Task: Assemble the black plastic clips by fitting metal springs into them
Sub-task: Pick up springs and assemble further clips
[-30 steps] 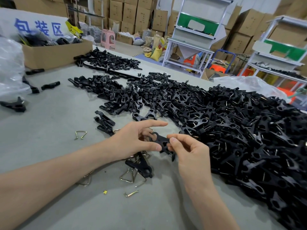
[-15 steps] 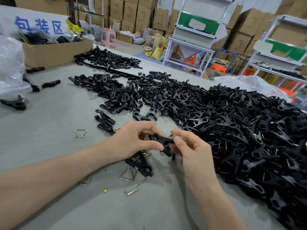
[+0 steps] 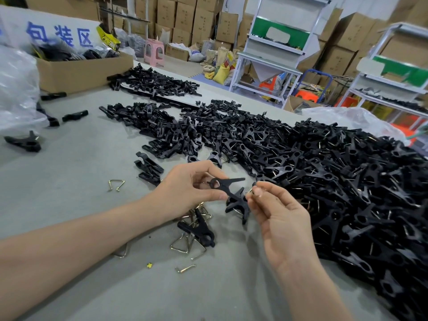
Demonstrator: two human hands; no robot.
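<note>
Left hand (image 3: 192, 188) pinches clip (image 3: 228, 185); right hand (image 3: 278, 216) pinches spring (image 3: 250, 192) just beside clip.

Two bare hands meeting just below centre, each pinching a part

The left forearm (image 3: 81, 246) comes in from 8 o'clock. The left hand (image 3: 192, 191) is palm-down, its thumb and curled fingers pinching a black clip (image 3: 228, 185) that points toward 3 o'clock. The right forearm (image 3: 308, 290) rises from 5 o'clock. The right hand (image 3: 281, 218) shows its back, with thumb and forefinger pressed together on the tip of a metal spring (image 3: 250, 192) just beside the clip and the other fingers loosely curled.
</note>
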